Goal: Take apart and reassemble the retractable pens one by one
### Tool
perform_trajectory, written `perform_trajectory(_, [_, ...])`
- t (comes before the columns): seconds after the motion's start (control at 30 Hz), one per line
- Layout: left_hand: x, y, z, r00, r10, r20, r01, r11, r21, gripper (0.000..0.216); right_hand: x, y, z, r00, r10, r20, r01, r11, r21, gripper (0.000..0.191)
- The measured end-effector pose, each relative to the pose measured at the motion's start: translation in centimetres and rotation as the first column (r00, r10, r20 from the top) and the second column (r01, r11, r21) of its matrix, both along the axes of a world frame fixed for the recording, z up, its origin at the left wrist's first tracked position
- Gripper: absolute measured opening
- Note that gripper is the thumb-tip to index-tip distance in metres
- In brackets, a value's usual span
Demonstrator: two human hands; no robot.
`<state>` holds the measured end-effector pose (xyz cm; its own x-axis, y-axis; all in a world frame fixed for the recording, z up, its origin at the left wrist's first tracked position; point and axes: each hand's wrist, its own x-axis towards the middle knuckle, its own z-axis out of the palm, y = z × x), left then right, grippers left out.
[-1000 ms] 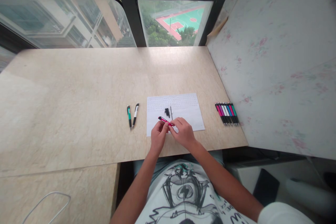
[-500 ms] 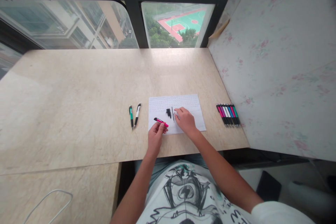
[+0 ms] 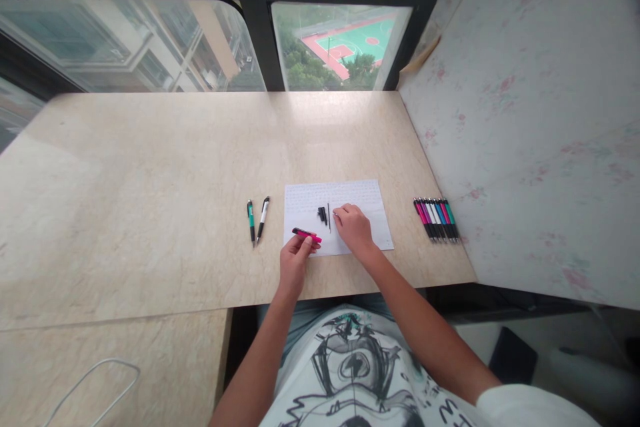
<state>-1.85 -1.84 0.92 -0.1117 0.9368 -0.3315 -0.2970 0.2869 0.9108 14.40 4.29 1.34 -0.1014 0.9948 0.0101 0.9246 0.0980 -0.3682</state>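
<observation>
My left hand [image 3: 294, 259] pinches a pink pen barrel [image 3: 306, 235] with a black tip, holding it just above the near left part of a white sheet of paper [image 3: 367, 199]. My right hand [image 3: 354, 227] rests on the sheet with its fingers curled beside a thin black refill [image 3: 329, 208]; whether the fingertips grip anything I cannot make out. A small black pen part [image 3: 322, 215] lies just left of the refill.
A green pen [image 3: 251, 220] and a white pen [image 3: 263, 217] lie left of the sheet. A row of several coloured pens [image 3: 435, 217] lies at the right by a floral panel [image 3: 525, 113]. A white cable [image 3: 95, 383] loops on the lower desk. Windows stand beyond the desk's far edge.
My hands have come apart. The right hand let go of the pink pen and moved up onto the sheet beside the refill. The left hand keeps the pen and has drifted slightly left.
</observation>
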Motion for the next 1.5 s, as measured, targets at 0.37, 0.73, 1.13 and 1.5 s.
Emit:
perform_trajectory(0.37, [0.4, 0.5, 0.9, 0.905, 0.168, 0.391, -0.116, 0.981, -0.154, 0.017, 0.3, -3.1, 0.2, 0.600, -0.164, -0.783, 0.045, 0.984, -0.171, 0.019])
perform_trajectory(0.73, [0.5, 0.6, 1.3, 0.845, 0.189, 0.500, -0.113, 0.978, -0.177, 0.009, -1.1, -4.4, 1.8, 0.438, -0.154, -0.886, -0.058, 0.978, -0.198, 0.019])
perform_trajectory(1.13, [1.5, 0.1, 1.4, 0.804, 0.184, 0.565, -0.082, 0.976, -0.202, 0.006, -1.2, -4.6, 2.7, 0.468, -0.107, -0.877, -0.058, 0.987, -0.152, 0.014])
perform_trajectory(1.5, [1.9, 0.0, 1.0, 0.839, 0.140, 0.526, -0.044, 0.980, -0.192, 0.011, -1.1, -4.6, 3.5, 0.598, -0.034, -0.801, -0.028, 0.998, -0.063, 0.012])
